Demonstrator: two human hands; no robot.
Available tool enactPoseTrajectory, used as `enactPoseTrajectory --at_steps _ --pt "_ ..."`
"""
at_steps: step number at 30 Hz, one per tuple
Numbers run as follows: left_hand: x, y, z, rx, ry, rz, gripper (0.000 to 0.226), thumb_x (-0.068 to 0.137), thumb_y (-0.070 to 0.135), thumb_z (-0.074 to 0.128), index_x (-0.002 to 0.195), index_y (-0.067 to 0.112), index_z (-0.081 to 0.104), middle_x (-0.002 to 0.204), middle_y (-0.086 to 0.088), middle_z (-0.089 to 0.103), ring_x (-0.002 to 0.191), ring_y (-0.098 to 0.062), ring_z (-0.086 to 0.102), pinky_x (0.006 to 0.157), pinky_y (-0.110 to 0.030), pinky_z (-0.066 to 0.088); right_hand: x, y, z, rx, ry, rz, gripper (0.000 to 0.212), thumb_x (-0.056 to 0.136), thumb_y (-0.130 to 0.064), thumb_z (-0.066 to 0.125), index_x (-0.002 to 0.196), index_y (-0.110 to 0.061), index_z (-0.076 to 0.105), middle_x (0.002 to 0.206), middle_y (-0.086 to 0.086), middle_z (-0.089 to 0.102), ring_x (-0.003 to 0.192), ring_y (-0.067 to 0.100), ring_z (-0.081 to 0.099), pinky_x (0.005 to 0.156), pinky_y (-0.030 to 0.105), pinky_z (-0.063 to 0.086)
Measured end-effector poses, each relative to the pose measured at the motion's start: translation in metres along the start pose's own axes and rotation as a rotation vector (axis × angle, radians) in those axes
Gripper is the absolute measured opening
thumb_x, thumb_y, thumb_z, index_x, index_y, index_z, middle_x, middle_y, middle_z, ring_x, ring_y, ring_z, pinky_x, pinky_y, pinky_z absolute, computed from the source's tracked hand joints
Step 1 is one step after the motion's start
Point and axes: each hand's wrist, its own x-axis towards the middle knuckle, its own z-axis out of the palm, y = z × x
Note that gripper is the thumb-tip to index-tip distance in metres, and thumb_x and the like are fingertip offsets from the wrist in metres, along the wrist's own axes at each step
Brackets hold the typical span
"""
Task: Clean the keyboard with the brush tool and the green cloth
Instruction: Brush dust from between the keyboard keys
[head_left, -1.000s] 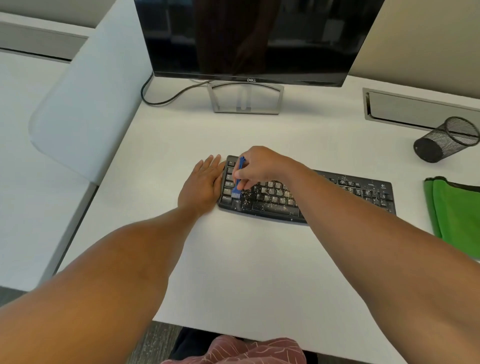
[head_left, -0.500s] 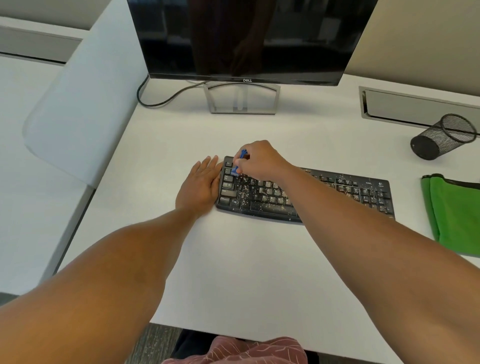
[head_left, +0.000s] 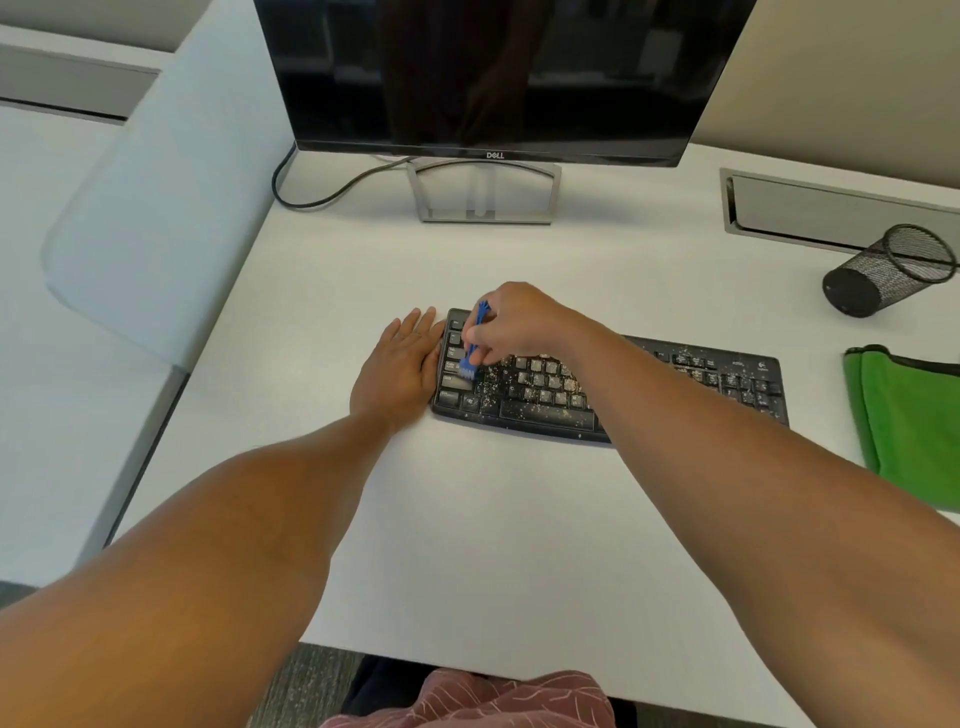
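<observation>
A white desk is carrying a dark monitor at the back. The crumb-strewn keyboard is lying mid-desk, the green cloth sitting well apart at its right. The left hand is lying flat, fingers straight and together, touching the keyboard's left end. The right hand is pinching the blue brush, its bristles touching the leftmost keys.
</observation>
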Motion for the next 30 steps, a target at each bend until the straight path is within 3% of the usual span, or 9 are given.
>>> enactPoseTrajectory --at_steps 3,8,13,18,20,23,25,28,30 --pt "0.001 -0.001 0.001 0.003 -0.005 0.002 0.049 0.110 0.031 0.025 0.157 0.025 0.033 0.164 0.001 0.029 0.154 -0.013 0.017 0.125 -0.025 0.003 0.005 0.001 0.000 -0.086 0.229 -0.063 0.016 0.092 -0.013 0.057 0.100 -0.007 0.069 0.089 0.008 0.073 0.087 0.017 0.071 0.084 0.038 0.058" --pt "0.001 -0.001 0.000 0.000 0.002 0.001 0.047 0.110 0.029 0.028 0.156 0.023 0.035 0.164 0.001 0.030 0.154 -0.014 0.018 0.125 -0.026 0.004 0.001 0.005 0.000 -0.001 -0.049 -0.004 0.011 0.091 -0.008 0.061 0.099 -0.002 0.067 0.091 0.012 0.074 0.083 0.015 0.074 0.081 0.031 0.060" --pt "0.001 -0.001 0.001 0.008 0.000 0.005 0.048 0.110 0.030 0.026 0.157 0.023 0.035 0.164 0.000 0.030 0.154 -0.015 0.019 0.126 -0.028 0.006 0.008 0.004 -0.004 -0.051 0.320 -0.085 0.017 0.092 -0.012 0.058 0.102 -0.012 0.071 0.094 -0.001 0.065 0.067 0.001 0.055 0.056 0.014 0.043" --pt "0.001 -0.002 0.001 0.011 0.001 0.011 0.049 0.109 0.030 0.027 0.157 0.022 0.035 0.163 0.000 0.031 0.154 -0.015 0.019 0.126 -0.030 0.008 0.008 0.009 0.002 0.098 0.073 -0.032 0.015 0.095 -0.013 0.058 0.104 -0.005 0.067 0.095 0.011 0.073 0.083 0.011 0.072 0.079 0.025 0.059" --pt "0.001 -0.002 0.001 0.014 0.000 0.012 0.049 0.109 0.030 0.026 0.157 0.023 0.034 0.163 0.000 0.031 0.154 -0.015 0.019 0.126 -0.030 0.007 0.011 0.009 0.000 0.153 0.158 -0.040 0.016 0.095 -0.011 0.058 0.105 -0.005 0.068 0.093 0.007 0.071 0.076 0.006 0.068 0.065 0.012 0.054" --pt "0.002 0.000 0.001 0.014 0.003 0.001 0.048 0.110 0.028 0.027 0.157 0.024 0.033 0.164 0.000 0.029 0.154 -0.015 0.018 0.125 -0.027 0.004 0.019 0.009 -0.002 0.042 0.374 -0.081 0.019 0.094 -0.013 0.056 0.105 -0.014 0.072 0.096 -0.003 0.065 0.069 0.001 0.054 0.054 0.012 0.039" --pt "0.002 0.000 0.001 0.012 0.006 -0.005 0.048 0.110 0.027 0.027 0.157 0.024 0.032 0.164 0.001 0.028 0.154 -0.014 0.017 0.125 -0.026 0.003 0.021 0.008 0.000 0.011 0.336 -0.080 0.021 0.093 -0.012 0.055 0.105 -0.012 0.072 0.098 -0.002 0.065 0.068 0.001 0.055 0.057 0.013 0.042" --pt "0.001 -0.001 0.001 0.010 0.012 -0.006 0.047 0.110 0.028 0.028 0.157 0.024 0.032 0.164 0.002 0.028 0.154 -0.012 0.016 0.125 -0.025 0.002 0.024 0.007 0.002 0.071 0.155 -0.024 0.014 0.092 -0.009 0.056 0.096 -0.006 0.070 0.093 0.008 0.072 0.085 0.014 0.071 0.082 0.032 0.059" --pt "0.002 -0.001 0.002 0.012 0.009 -0.005 0.048 0.110 0.028 0.027 0.157 0.025 0.033 0.164 0.003 0.028 0.154 -0.012 0.016 0.125 -0.025 0.003 0.025 0.003 0.000 0.108 0.186 -0.033 0.014 0.093 -0.009 0.056 0.095 -0.006 0.069 0.093 0.008 0.072 0.090 0.017 0.072 0.085 0.036 0.059"
